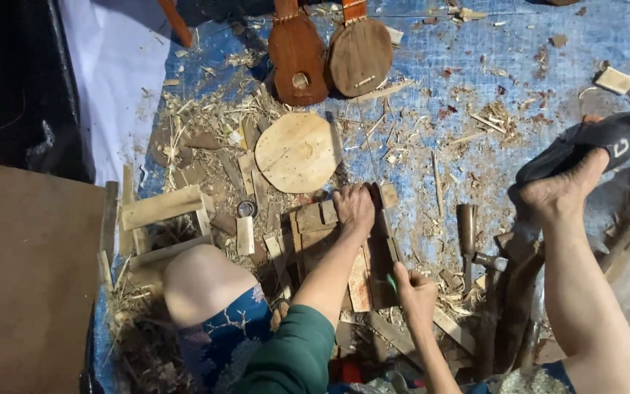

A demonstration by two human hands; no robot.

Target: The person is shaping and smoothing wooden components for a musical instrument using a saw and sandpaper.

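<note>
My left hand (354,206) presses down on the far end of a dark wooden piece (382,252) that lies among wood blocks on the blue tarp. My right hand (415,292) is closed at the near end of that piece around a small tool with a green bit showing (391,283); what kind of tool it is I cannot tell. A pale strip of wood (359,284) lies beside the dark piece, between my arms. My left knee (202,281) and my right leg (585,292) frame the work.
A pale round wooden plate (297,152) lies beyond my hands amid shavings. Two small brown instrument bodies (298,55) (360,55) rest at the top. A hammer-like tool (467,233) lies to the right. My right foot wears a black sandal (585,146). A brown board (30,277) fills the left.
</note>
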